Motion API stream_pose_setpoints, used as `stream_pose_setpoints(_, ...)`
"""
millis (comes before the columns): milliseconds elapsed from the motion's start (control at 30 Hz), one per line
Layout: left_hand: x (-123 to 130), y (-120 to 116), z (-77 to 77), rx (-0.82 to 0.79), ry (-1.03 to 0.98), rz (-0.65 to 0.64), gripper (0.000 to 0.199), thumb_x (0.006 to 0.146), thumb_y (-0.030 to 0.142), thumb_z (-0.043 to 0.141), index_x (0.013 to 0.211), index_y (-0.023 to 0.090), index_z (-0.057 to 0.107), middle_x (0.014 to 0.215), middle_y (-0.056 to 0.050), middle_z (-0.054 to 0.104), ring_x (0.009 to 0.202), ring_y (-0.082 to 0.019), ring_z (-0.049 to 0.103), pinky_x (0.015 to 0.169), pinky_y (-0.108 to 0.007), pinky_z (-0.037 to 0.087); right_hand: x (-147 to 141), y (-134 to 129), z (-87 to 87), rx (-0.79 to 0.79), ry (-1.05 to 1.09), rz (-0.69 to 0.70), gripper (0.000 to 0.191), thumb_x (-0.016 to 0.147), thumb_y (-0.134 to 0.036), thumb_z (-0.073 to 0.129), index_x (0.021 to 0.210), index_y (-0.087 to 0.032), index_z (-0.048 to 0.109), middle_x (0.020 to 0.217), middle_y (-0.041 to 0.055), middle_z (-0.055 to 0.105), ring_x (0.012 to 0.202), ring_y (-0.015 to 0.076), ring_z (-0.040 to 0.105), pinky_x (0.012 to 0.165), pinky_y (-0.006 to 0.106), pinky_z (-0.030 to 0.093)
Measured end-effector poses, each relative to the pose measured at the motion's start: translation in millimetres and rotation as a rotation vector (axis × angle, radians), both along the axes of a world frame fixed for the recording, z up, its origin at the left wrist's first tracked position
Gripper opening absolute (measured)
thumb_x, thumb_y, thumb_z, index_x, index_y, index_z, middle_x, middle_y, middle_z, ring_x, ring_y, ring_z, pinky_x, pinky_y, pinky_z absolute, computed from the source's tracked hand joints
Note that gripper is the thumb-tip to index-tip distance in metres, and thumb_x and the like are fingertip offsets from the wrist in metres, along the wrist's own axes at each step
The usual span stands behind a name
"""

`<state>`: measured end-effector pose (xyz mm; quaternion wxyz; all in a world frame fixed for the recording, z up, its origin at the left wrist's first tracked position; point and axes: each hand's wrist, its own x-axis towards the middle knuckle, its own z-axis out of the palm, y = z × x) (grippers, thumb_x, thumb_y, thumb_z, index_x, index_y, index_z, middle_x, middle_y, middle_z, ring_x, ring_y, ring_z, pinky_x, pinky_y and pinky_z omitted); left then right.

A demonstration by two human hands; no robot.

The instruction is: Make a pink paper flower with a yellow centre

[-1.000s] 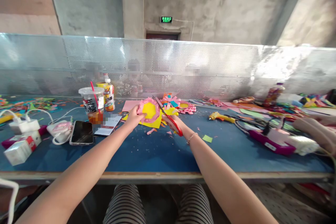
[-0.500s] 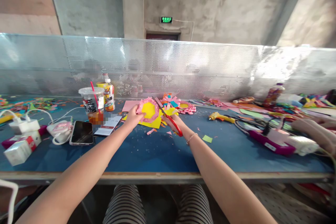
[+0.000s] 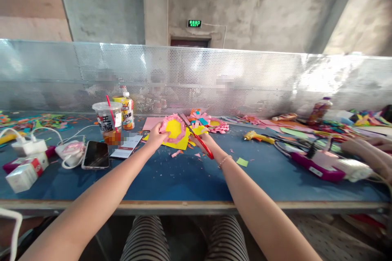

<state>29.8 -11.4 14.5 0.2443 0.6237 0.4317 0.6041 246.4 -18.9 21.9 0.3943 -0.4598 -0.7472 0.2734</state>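
Note:
A pink paper ring with a yellow middle (image 3: 174, 129) is pinched at its left edge by my left hand (image 3: 156, 136). My right hand (image 3: 206, 143) is closed on red-handled scissors (image 3: 208, 150), whose blades point up and left beside the ring's right edge. A yellow paper piece (image 3: 199, 130) lies against the right hand; whether the fingers grip it I cannot tell. Under the ring is a yellow sheet (image 3: 181, 144). Pink paper flowers (image 3: 218, 125) lie just behind the right hand.
On the left are a phone (image 3: 96, 155), a plastic cup (image 3: 108, 120) and a bottle (image 3: 128, 112). A yellow glue gun (image 3: 259, 137) and a purple power strip (image 3: 318, 166) lie to the right. Another person's hand (image 3: 364, 151) is at the right edge.
Both my hands, the ring and the scissors look almost unmoved. The other person's hand at the right edge has shifted slightly.

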Motion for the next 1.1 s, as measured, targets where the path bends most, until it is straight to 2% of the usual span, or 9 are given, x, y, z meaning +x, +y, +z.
stream_pose_setpoints(133,-1.2,3.6,-2.7,-0.001,0.004,0.006,0.037,0.059,0.02,0.063,0.095,0.017,0.056,0.092,-0.005,0.064,0.085,-0.021,0.06,0.076,-0.033,0.047,-0.2,-0.6,1.1,0.015,-0.071,-0.022,0.038,0.063,-0.052,0.056,0.055,-0.017,0.046,0.048,-0.0037,0.038,0.049,0.009,0.034,0.047,0.022,0.027)
stream_pose_setpoints(267,-2.0,6.3,-4.7,0.001,-0.018,0.098,0.046,0.057,0.019,0.065,0.101,0.018,0.052,0.099,-0.007,0.061,0.09,-0.021,0.058,0.081,-0.034,0.045,-0.2,-1.8,2.4,-0.003,-0.147,-0.061,0.044,0.064,-0.056,0.054,0.048,-0.017,0.039,0.046,-0.0041,0.033,0.046,0.0075,0.029,0.045,0.022,0.022)
stream_pose_setpoints(467,-0.3,2.0,-0.4,-0.007,-0.028,0.131,0.046,0.058,0.018,0.063,0.102,0.018,0.051,0.099,-0.006,0.06,0.089,-0.02,0.058,0.08,-0.034,0.044,-1.6,-3.5,1.0,-0.013,-0.079,-0.006,0.04,0.065,-0.055,0.055,0.055,-0.017,0.044,0.048,-0.0031,0.038,0.049,0.0089,0.034,0.046,0.023,0.026)
stream_pose_setpoints(700,0.1,1.6,-0.3,-0.034,-0.031,0.067,0.038,0.057,0.018,0.063,0.094,0.017,0.053,0.091,-0.005,0.062,0.084,-0.02,0.059,0.076,-0.033,0.045,-0.6,-3.0,-2.5,-0.116,-0.046,0.022,0.044,0.07,-0.059,0.047,0.059,-0.018,0.039,0.046,-0.0042,0.035,0.041,0.0059,0.029,0.039,0.021,0.023)
stream_pose_setpoints(867,-0.6,4.6,-2.6,-0.017,-0.021,0.028,0.041,0.058,0.019,0.062,0.098,0.017,0.052,0.097,-0.006,0.061,0.089,-0.021,0.058,0.078,-0.033,0.045,-2.0,-6.2,-0.1,-0.178,-0.008,0.035,0.046,0.07,-0.062,0.045,0.06,-0.018,0.039,0.048,-0.0036,0.038,0.039,0.0046,0.031,0.037,0.02,0.025)
stream_pose_setpoints(1100,-0.9,4.3,-3.3,-0.02,-0.028,-0.002,0.041,0.057,0.02,0.063,0.097,0.017,0.054,0.094,-0.004,0.062,0.084,-0.02,0.059,0.074,-0.031,0.046,-1.8,-8.1,-0.6,-0.178,-0.008,0.048,0.045,0.072,-0.061,0.043,0.059,-0.018,0.037,0.048,-0.0041,0.036,0.04,0.0049,0.031,0.038,0.019,0.025)
